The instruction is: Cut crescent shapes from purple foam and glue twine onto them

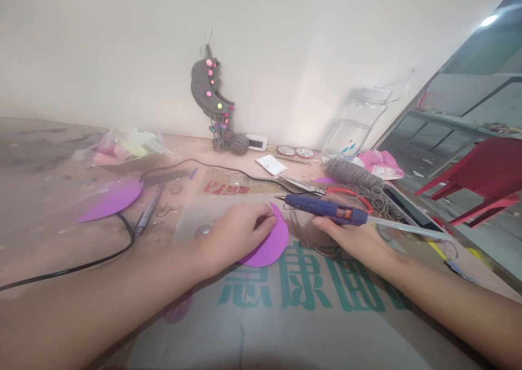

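Note:
My left hand (240,231) is closed on a rounded purple sheet piece (271,242), its thumb and fingers pinched near the upper edge. The curled fingers hide part of that piece. In my right hand (346,234) is a blue hot glue gun (326,209), gripped with its nozzle toward the left. A clear glue stick (403,229) sticks out of the gun's back end. The nozzle is just above and right of the purple piece, close to my left fingertips; I cannot tell whether they touch. Beneath both hands lies a printed plastic sheet (285,332).
Another purple piece (112,200), a pen (149,212) and a black cord (73,272) lie left. Scissors (299,184), grey yarn (353,177), red-handled pliers (350,192) and a glass jug (354,123) stand or lie behind and right. A grey crescent ornament (202,87) hangs against the wall.

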{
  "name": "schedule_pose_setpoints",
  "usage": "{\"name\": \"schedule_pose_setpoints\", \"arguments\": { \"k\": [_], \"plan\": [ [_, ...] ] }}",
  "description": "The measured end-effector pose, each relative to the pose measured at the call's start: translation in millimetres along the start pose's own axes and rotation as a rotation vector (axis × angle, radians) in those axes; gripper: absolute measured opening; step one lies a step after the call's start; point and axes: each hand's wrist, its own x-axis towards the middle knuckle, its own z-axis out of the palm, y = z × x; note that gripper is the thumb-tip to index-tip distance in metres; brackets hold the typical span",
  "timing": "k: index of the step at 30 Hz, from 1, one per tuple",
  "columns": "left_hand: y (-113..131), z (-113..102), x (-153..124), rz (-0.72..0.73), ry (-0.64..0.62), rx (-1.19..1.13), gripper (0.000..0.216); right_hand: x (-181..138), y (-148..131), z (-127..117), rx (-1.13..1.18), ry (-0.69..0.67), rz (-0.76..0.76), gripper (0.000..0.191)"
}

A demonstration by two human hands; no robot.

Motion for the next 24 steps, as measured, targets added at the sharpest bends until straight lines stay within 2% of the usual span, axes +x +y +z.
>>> {"name": "schedule_pose_setpoints", "arguments": {
  "k": [2,6,9,12,16,18,21,24],
  "plan": [
    [0,0,0,0.005,0.004,-0.011,0.027,0,-3,-5,0.057,-0.005,-0.044,0.031],
    [-1,1,0,0.009,0.002,-0.041,0.027,-2,-10,-16,0.276,-0.044,-0.092,0.049],
    [-2,2,1,0.022,0.02,-0.032,0.028,7,-19,-25,0.369,-0.003,-0.093,0.052],
    [-3,4,2,0.033,0.023,-0.021,0.029,34,-27,-35,0.231,0.054,-0.048,0.047],
    [-2,4,2,0.057,0.019,-0.006,0.029,90,-23,-36,-0.098,0.211,0.091,0.04],
    [-1,4,3,0.062,0.016,0.005,0.029,116,-15,-29,-0.168,0.136,0.173,0.042],
    [1,3,3,0.06,0.011,0.021,0.029,143,0,-15,-0.169,0.072,0.138,0.031],
    [1,4,4,0.059,0.008,0.026,0.029,157,15,0,-0.174,0.037,0.132,0.03]
  ]
}}
